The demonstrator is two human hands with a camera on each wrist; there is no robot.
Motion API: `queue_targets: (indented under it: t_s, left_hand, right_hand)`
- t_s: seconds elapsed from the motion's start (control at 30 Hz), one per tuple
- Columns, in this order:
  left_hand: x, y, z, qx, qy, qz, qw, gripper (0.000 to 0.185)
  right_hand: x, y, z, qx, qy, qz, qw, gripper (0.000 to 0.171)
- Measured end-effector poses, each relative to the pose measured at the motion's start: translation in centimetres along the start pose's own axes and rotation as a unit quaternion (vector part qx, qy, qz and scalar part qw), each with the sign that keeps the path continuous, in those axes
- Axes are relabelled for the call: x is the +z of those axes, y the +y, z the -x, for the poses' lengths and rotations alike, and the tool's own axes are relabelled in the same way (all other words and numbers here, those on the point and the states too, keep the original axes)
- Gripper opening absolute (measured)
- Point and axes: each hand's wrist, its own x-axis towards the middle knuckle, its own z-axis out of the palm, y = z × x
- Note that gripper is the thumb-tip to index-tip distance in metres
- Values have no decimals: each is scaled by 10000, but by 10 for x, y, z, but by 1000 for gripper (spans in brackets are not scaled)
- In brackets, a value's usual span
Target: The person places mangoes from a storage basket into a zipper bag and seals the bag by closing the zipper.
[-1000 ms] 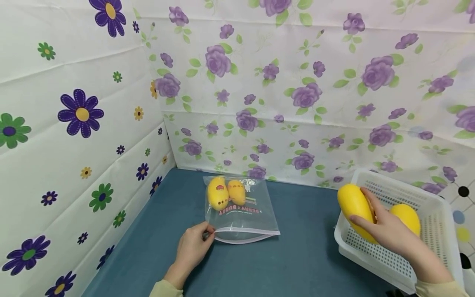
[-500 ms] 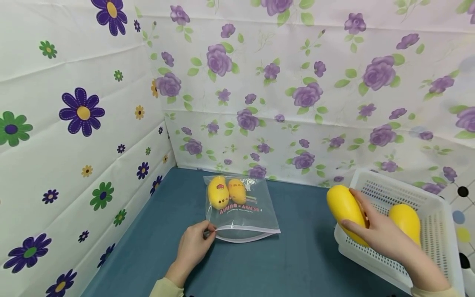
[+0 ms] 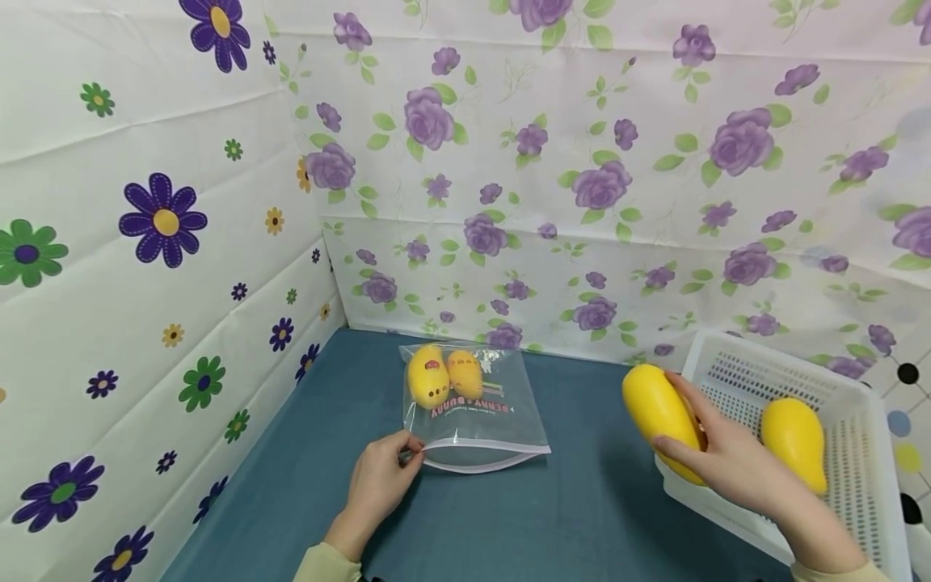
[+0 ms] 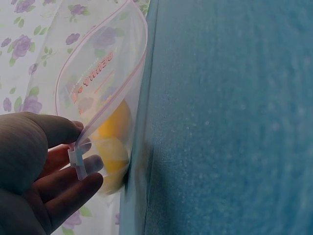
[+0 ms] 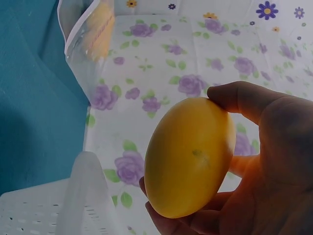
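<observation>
My right hand (image 3: 735, 457) grips a smooth yellow mango (image 3: 663, 420) just past the left rim of the white basket. Thumb and fingers wrap its sides in the right wrist view, where the mango (image 5: 190, 156) shows a small dark mark. With my left hand (image 3: 385, 477) I pinch the left corner of a clear zip bag (image 3: 473, 428) by its pinkish zip edge. The bag's mouth gapes in the left wrist view, the zip slider (image 4: 77, 157) between thumb and fingers. Two yellow mangoes lie side by side at the bag's far end, a larger one (image 3: 427, 378) and a smaller one (image 3: 465, 374).
A white perforated basket (image 3: 861, 453) stands at the right with one more yellow mango (image 3: 793, 444) inside. Dark blue cloth covers the table (image 3: 567, 501). Flower-printed sheets (image 3: 494, 162) hang at the back and left, close behind the bag.
My right hand has carried the mango leftward, from over the basket to past its left rim. The left hand has kept its pinch on the bag's corner, hardly moving.
</observation>
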Motion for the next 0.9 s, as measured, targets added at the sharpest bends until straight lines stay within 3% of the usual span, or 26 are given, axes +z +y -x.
queue_targets:
  t_s: [0.43,0.67,0.9]
  left_hand:
    - [1,1,-1,47,67,41,10000,25]
    - [1,3,-2,108,108,11,9999,20]
    - [0,2,-2,183,97,5,9998,15]
  right_hand:
    - [17,-20,-6,-342,8,-258,9991,99]
    - [39,-32,-12,-491,-249,-509,9972,98]
    - [64,-38,-21,-604,-424,-407,9964,93]
